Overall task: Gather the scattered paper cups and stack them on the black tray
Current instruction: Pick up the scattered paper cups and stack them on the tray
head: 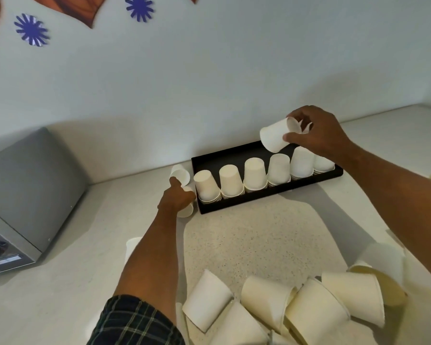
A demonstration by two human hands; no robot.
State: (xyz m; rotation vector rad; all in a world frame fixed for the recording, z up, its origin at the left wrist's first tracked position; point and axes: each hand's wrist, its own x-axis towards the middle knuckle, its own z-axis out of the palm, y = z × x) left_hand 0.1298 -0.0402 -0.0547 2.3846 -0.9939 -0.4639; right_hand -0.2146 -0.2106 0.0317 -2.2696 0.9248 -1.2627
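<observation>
A black tray [237, 151] lies on the counter by the wall, holding a row of several upside-down stacks of white paper cups [230, 181]. My right hand [319, 133] hovers above the tray's right end, shut on a white paper cup [275, 135] held tilted on its side. My left hand [176, 196] is at the tray's left end, gripping a cup [187, 210] that is mostly hidden under it. Another cup [179, 173] sits just behind that hand. Several loose cups [266, 302] lie scattered on the near counter.
A grey appliance [28, 195] with knobs stands at the left on the speckled counter [259, 235]. One cup [132, 245] lies partly behind my left forearm. More cups [383, 262] sit at the right edge. The wall behind carries blue paper flowers [31, 33].
</observation>
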